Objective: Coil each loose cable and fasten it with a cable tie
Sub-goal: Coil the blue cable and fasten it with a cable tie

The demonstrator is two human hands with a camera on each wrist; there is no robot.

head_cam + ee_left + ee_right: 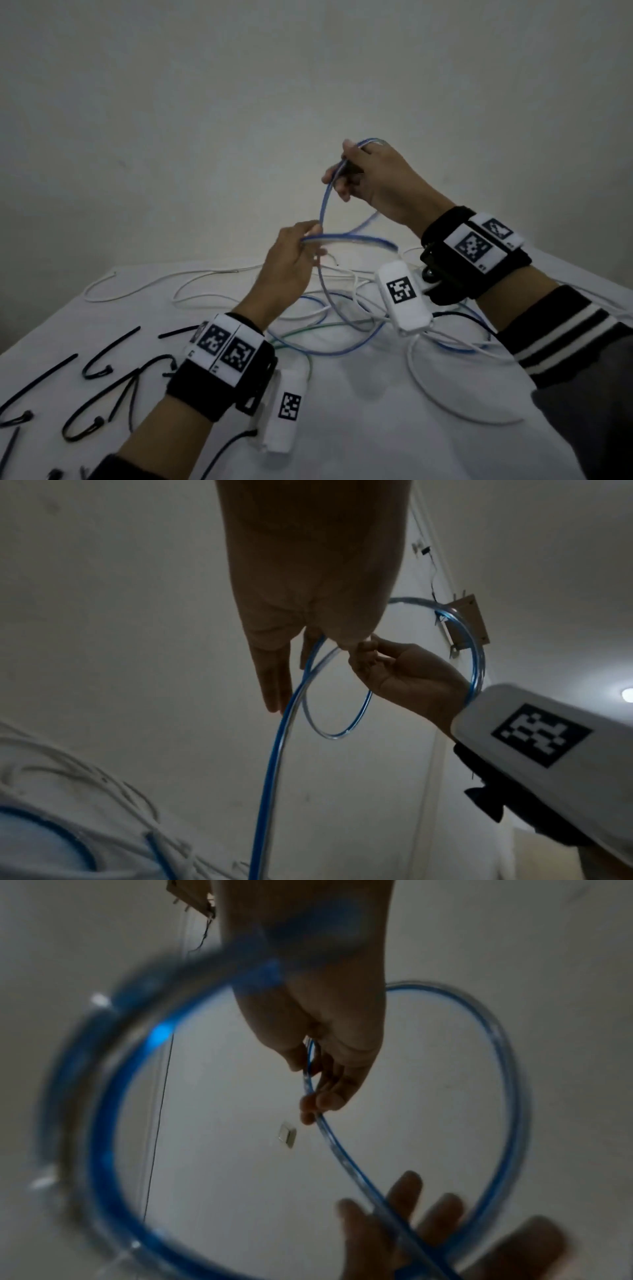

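White cloth-covered table [342, 428], plain pale wall [239, 102] behind it, small wall-mounted bracket [469, 623] with thin dark wire hanging, ceiling light [627, 695] glowing at right edge

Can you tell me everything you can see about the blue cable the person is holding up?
The blue cable is thin and bendy, and looks like clear plastic with a blue line inside. It is raised above the table and curved into loops. The right hand pinches it at the top, and the left hand holds the loop lower down. From there the rest hangs to the white table, where it lies tangled with white cables. No tie is on it yet.
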